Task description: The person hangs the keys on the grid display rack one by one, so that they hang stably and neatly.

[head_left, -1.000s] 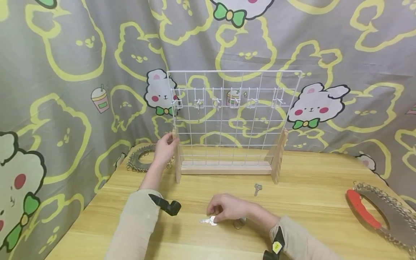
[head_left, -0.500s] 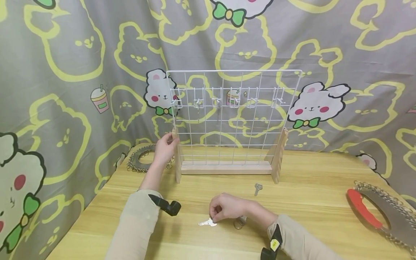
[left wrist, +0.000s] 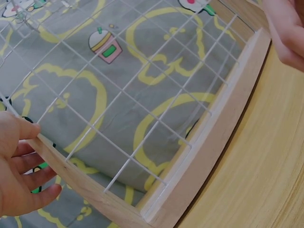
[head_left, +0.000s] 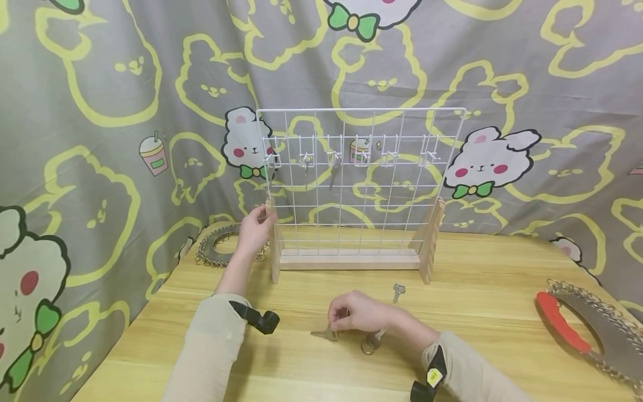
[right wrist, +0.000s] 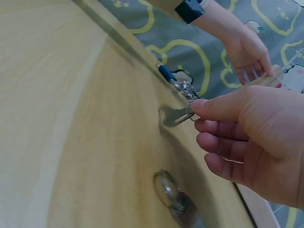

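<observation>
On the pale wood-grain table (head_left: 492,335), the right hand (head_left: 359,312) has its thumb and index finger clamped on the thin metal ring (right wrist: 192,113) of a flat silver key (right wrist: 172,117), which points toward 8 o'clock from the hand; whether its tip touches the table I cannot tell. At 5 o'clock from that hand, near it, lies a silver key with a larger round ring (head_left: 369,346); at 2 o'clock lies a small silver key (head_left: 398,292). The upright white wire grid rack (head_left: 358,205) stands at 12 o'clock, silver keys (head_left: 307,180) hanging from its white hooks (head_left: 389,157). At 11 o'clock the left hand (head_left: 255,230) grips the rack's light wooden side post (head_left: 274,251), its lower fingers apart.
</observation>
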A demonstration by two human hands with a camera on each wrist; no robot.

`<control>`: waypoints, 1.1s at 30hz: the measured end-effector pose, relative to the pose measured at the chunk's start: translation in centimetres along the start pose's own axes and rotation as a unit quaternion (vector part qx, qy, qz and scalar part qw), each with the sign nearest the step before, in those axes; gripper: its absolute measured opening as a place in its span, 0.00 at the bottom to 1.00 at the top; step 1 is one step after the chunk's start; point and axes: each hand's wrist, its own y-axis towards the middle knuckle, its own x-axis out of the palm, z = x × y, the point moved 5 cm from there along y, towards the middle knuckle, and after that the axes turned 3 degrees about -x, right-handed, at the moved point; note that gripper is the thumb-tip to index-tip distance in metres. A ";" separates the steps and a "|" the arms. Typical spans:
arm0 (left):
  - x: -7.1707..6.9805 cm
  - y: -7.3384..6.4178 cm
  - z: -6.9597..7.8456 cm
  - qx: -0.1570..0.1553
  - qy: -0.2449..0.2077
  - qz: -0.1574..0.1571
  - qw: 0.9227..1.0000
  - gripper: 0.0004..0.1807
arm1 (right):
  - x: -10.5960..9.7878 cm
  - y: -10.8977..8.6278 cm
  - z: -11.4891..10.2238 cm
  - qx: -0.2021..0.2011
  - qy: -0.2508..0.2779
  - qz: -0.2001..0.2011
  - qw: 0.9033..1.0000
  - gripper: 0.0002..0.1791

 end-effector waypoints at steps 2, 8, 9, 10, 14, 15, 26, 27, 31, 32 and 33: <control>0.0 0.0 0.0 0.000 -0.001 0.000 1.000 0.27 | -0.4 -0.1 -0.2 -0.002 -0.007 0.008 1.000 0.02; 0.0 -0.1 -0.1 -0.001 0.002 0.000 1.000 0.27 | -2.3 -0.7 -1.1 -0.024 -0.015 0.041 0.999 0.04; 0.0 -0.1 -0.1 -0.001 0.002 0.000 1.000 0.27 | -2.7 -0.8 -1.1 -0.027 -0.014 0.047 0.998 0.04; 0.0 -0.1 -0.1 -0.002 0.002 0.000 1.000 0.27 | -3.0 -0.9 -1.2 -0.033 -0.019 0.054 0.998 0.04; 0.0 -0.2 -0.1 -0.004 0.001 0.000 1.000 0.28 | -4.7 -1.4 -1.2 -0.033 -0.029 0.088 0.995 0.03; -0.1 -0.2 -0.1 -0.004 0.001 0.000 1.000 0.28 | -5.1 -1.5 -1.3 -0.030 -0.033 0.099 0.994 0.03; 0.0 -0.2 -0.1 -0.003 -0.001 -0.001 1.000 0.27 | -9.6 -2.7 -2.2 0.022 -0.052 0.181 0.982 0.03; 0.0 -0.2 0.0 -0.003 0.000 -0.002 1.000 0.27 | -9.9 -2.7 -2.3 0.027 -0.049 0.184 0.981 0.03; 0.0 -0.2 0.2 -0.002 -0.002 -0.003 1.000 0.27 | -11.2 -2.9 -2.6 0.038 -0.046 0.209 0.976 0.03; 0.0 -0.2 0.2 -0.002 -0.002 -0.004 1.000 0.27 | -11.5 -3.0 -2.8 0.040 -0.045 0.217 0.974 0.04; 0.1 -0.3 0.2 -0.001 -0.002 -0.005 1.000 0.27 | -11.9 -3.0 -3.0 0.041 -0.048 0.227 0.972 0.04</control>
